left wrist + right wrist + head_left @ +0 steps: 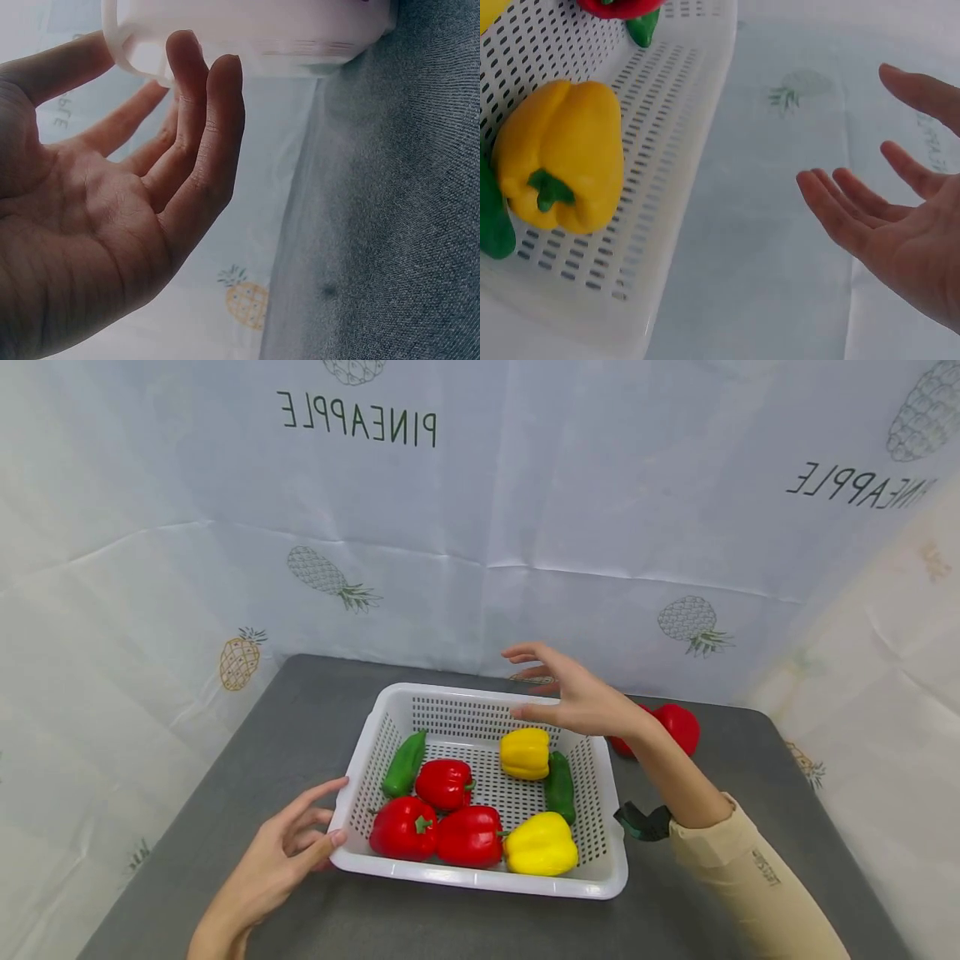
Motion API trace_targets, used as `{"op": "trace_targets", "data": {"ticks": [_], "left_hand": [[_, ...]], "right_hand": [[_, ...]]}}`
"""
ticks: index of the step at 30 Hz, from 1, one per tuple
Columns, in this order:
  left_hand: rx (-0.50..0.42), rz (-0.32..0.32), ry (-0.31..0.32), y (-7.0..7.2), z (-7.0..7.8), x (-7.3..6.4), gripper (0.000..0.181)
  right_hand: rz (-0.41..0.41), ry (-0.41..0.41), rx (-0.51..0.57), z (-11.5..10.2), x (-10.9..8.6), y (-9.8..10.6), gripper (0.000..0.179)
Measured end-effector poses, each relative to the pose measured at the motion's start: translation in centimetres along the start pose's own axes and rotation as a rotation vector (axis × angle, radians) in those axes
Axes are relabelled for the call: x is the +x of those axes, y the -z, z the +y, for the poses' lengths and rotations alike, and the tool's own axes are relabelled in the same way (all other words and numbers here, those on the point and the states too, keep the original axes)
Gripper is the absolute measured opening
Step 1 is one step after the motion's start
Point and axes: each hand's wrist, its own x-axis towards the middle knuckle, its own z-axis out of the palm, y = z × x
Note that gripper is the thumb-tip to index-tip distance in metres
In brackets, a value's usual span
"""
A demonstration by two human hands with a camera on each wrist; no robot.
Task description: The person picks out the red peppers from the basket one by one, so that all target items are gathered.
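Note:
A white perforated plastic basket (480, 878) sits on the grey table. My left hand (273, 852) is at its left side, thumb and index fingertips touching the rim and the other fingers loosely bent below it. My right hand (573, 693) hovers over the far right corner with spread, relaxed fingers and nothing in them. Close below it lies a yellow bell pepper (562, 157), beside a long green pepper (560, 789). Three red bell peppers (444, 783), a paler yellow pepper (542, 845) and another green pepper (405, 764) also lie inside.
Beyond the basket's right side, red objects (678, 728) rest on the table (315, 693), partly hidden by my right forearm. A dark strap (643, 822) hangs by my right sleeve (742, 868). Behind the table hangs a white pineapple-print cloth (465, 502).

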Motion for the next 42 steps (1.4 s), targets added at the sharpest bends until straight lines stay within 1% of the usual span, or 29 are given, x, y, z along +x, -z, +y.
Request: {"op": "trace_targets", "data": {"ticks": [4, 7, 12, 18, 25, 28, 31, 35, 38, 42], "left_hand": [[-0.002, 0.003, -0.003, -0.1, 0.0, 0.0, 0.074], [0.004, 0.009, 0.008, -0.1, 0.0, -0.1, 0.075], [0.006, 0.015, 0.017, -0.2, 0.1, -0.3, 0.075], [0.001, 0.014, 0.017, -0.3, -0.1, -0.4, 0.075], [-0.005, 0.016, 0.012, -0.4, -0.2, -0.6, 0.075], [-0.014, 0.011, -0.002, -0.4, -0.2, -0.6, 0.074], [-0.022, 0.006, -0.02, -0.5, -0.3, -0.6, 0.073], [-0.022, 0.01, -0.02, -0.5, -0.2, -0.8, 0.073], [-0.019, 0.012, -0.011, -0.6, -0.2, -0.8, 0.074], [-0.012, 0.015, -0.001, -0.6, -0.1, -0.9, 0.074]], "right_hand": [[-0.101, 0.017, 0.049, -0.7, 1.6, -0.7, 0.077], [-0.188, 0.009, 0.082, -1.1, 2.6, -1.3, 0.077], [-0.349, 0.014, 0.085, -1.2, 4.3, -2.7, 0.075], [-0.536, -0.008, 0.094, -0.4, 6.2, -4.5, 0.076], [-0.686, -0.035, 0.16, 0.9, 7.7, -6.6, 0.079], [-0.729, -0.045, 0.197, 1.4, 8.0, -7.3, 0.081], [-0.753, -0.042, 0.216, 1.9, 8.2, -7.9, 0.081], [-0.779, -0.053, 0.205, 2.4, 8.5, -8.6, 0.079], [-0.798, -0.089, 0.194, 2.7, 8.6, -9.1, 0.078], [-0.82, -0.158, 0.203, 3.1, 8.7, -9.7, 0.078]]}}
